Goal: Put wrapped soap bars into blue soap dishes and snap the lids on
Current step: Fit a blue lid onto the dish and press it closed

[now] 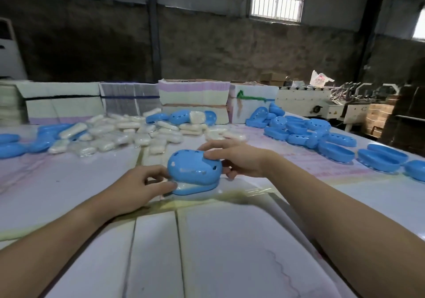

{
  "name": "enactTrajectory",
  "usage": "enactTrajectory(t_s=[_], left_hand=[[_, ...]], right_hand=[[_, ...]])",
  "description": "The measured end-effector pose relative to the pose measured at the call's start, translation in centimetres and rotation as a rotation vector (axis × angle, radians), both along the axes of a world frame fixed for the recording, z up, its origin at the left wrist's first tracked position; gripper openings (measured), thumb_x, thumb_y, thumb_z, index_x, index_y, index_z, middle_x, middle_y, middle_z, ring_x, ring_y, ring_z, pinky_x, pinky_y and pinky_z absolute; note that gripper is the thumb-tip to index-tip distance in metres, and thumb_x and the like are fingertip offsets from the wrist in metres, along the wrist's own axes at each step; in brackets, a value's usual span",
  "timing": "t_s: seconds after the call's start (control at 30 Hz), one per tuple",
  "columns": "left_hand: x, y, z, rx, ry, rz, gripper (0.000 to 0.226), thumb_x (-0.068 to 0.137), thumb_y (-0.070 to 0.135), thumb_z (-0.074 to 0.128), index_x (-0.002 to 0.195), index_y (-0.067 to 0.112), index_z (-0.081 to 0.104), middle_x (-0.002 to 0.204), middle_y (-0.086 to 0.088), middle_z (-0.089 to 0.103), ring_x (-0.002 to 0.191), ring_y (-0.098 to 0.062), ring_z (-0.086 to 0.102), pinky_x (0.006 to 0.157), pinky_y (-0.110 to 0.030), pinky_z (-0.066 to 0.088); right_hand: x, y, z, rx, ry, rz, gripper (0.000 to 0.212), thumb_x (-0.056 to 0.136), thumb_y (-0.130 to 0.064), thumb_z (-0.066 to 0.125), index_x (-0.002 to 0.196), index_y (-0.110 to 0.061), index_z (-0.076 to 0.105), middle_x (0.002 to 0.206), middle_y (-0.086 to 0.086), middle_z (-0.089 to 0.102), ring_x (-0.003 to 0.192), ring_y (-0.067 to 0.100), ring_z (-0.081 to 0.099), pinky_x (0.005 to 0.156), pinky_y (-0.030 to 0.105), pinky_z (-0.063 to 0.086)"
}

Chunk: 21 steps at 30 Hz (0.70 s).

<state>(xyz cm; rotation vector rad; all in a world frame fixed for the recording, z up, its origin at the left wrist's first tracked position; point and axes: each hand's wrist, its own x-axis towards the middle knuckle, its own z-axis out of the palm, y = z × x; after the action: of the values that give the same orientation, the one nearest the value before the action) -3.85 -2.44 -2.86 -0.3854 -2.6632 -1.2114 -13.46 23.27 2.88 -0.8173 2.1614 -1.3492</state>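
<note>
A blue soap dish base (195,190) lies on the table in front of me with a wrapped white soap bar (185,185) showing in its left end. A blue perforated lid (194,168) sits tilted over it, raised on the left. My right hand (236,158) grips the lid's right end, thumb on top and fingers behind. My left hand (140,187) holds the dish's left end, thumb touching the soap.
A heap of wrapped soap bars (119,134) lies at the back left. Loose blue dishes and lids (308,132) are piled at the back right, with more blue dish parts (13,147) at far left. Stacks of flat cartons (195,95) line the table's far edge.
</note>
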Motion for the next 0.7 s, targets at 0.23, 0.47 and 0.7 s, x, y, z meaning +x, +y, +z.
enactTrajectory(t_s=[0.23,0.47,0.7], left_hand=[[0.0,-0.1,0.0,-0.016,0.004,0.021,0.009,0.089,0.043,0.071,0.096,0.049,0.070,0.090,0.014,0.073,0.070,0.005,0.061,0.065,-0.005,0.040],[-0.3,-0.1,-0.1,0.014,0.004,0.055,0.019,0.086,0.042,0.075,0.103,0.038,0.068,0.098,0.024,0.071,0.093,0.001,0.067,0.082,-0.016,0.047],[-0.1,-0.1,-0.2,0.052,-0.017,0.070,0.035,0.085,0.039,0.076,0.113,0.042,0.055,0.103,0.020,0.074,0.097,-0.003,0.070,0.089,-0.025,0.051]], right_hand=[[0.6,-0.4,-2.3,0.039,0.359,-0.061,0.020,0.099,-0.033,0.057,0.118,-0.036,0.065,0.111,-0.005,0.064,0.088,0.012,0.061,0.074,0.022,0.050],[1.3,-0.3,-2.8,0.072,0.487,0.025,0.036,0.079,-0.045,0.070,0.110,-0.058,0.057,0.114,-0.030,0.059,0.101,-0.011,0.053,0.078,0.014,0.042],[1.7,-0.7,-2.9,0.040,0.484,0.044,0.033,0.081,-0.035,0.069,0.106,-0.054,0.061,0.104,-0.035,0.060,0.099,-0.008,0.054,0.079,0.015,0.043]])
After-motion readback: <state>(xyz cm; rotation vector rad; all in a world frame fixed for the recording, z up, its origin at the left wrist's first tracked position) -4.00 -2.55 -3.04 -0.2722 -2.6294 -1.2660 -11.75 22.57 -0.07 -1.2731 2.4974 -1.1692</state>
